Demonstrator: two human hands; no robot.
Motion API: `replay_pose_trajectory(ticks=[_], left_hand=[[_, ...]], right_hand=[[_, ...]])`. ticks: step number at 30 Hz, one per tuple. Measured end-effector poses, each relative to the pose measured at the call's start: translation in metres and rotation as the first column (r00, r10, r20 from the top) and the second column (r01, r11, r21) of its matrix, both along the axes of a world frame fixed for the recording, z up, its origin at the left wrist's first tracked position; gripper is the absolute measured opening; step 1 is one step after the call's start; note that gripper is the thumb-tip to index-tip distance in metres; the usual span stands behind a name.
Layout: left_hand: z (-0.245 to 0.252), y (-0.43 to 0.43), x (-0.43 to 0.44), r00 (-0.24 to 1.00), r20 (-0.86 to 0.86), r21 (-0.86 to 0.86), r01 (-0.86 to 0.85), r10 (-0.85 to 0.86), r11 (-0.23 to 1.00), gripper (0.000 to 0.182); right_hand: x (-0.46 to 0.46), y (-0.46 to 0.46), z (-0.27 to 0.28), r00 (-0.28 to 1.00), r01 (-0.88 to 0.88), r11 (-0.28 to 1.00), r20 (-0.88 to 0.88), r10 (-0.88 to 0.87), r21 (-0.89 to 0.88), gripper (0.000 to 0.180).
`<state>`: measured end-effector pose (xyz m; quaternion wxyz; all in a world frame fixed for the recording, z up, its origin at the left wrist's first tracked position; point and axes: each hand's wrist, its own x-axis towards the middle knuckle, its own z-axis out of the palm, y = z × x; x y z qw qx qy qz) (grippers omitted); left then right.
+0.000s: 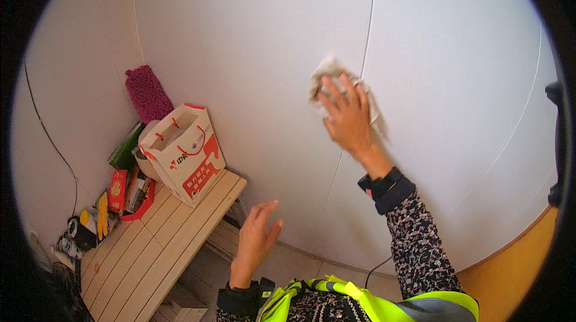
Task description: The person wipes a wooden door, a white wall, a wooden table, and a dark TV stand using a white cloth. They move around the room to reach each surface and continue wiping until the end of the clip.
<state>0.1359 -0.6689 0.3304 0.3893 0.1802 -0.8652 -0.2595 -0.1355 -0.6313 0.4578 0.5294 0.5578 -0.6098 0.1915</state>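
Observation:
My right hand (348,117) presses a crumpled pale cloth (332,66) flat against a white wall panel (261,74). The fingers are spread over the cloth, and its loose end hangs out below the palm. A vertical seam in the wall runs just behind the hand. Lower down, my left hand (257,236) is held in the air with thumb and fingers apart, holding nothing. It is near the corner of a slatted wooden bench (157,245), to the right of it.
On the bench stand a white and red paper bag (191,164) bearing writing, a purple fluffy duster (147,92), a red tray (143,207) with small items, and yellow-blue gloves (103,216). A thin cable (51,140) hangs along the left wall. A yellow-brown surface (508,259) lies at right.

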Motion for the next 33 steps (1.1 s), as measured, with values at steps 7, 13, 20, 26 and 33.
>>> replay_pose_trajectory(ticks=[7,13,20,26,33], left_hand=[[0.008,0.017,0.024,1.000,-0.008,0.061,0.005,-0.004,0.998,0.038],[0.008,0.026,0.038,0.999,-0.042,0.060,0.016,-0.013,0.998,0.034],[0.021,0.033,0.053,0.998,-0.065,0.069,0.019,-0.014,0.997,0.030],[0.010,0.030,0.041,1.000,-0.016,0.090,0.011,-0.009,0.996,0.028],[-0.012,0.006,0.027,0.996,0.008,0.113,0.091,-0.092,0.989,0.026]], right_hand=[[0.019,-0.025,-0.036,0.993,-0.102,0.946,-0.019,0.113,0.307,0.051],[0.021,-0.039,-0.061,0.992,-0.108,0.854,-0.002,0.127,0.509,0.050],[0.023,-0.042,-0.073,0.992,-0.097,0.785,-0.007,0.128,0.612,0.043],[0.019,-0.046,-0.060,0.984,-0.105,0.897,-0.087,0.156,0.429,0.041],[0.022,-0.041,-0.019,0.995,-0.059,0.972,-0.066,0.075,0.226,0.046]])
